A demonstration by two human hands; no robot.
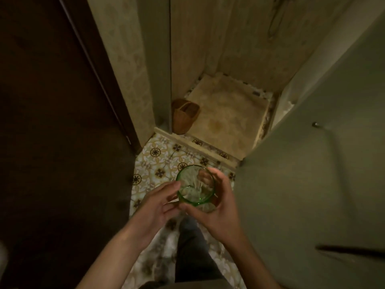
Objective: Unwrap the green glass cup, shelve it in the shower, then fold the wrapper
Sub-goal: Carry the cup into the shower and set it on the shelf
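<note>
Green glass cup, apparently unwrapped, sits cupped in my right hand, left hand spread alongside; shelving and folding remain.

Two bare hands, left hand and right hand, one green glass cup, and one woven basket on the shower floor.

Dim bathroom — patterned floor tiles

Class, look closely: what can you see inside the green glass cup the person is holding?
The green glass cup looks empty; through its clear wall show the fingers of the right hand. The left hand covers its lower left side.
</note>
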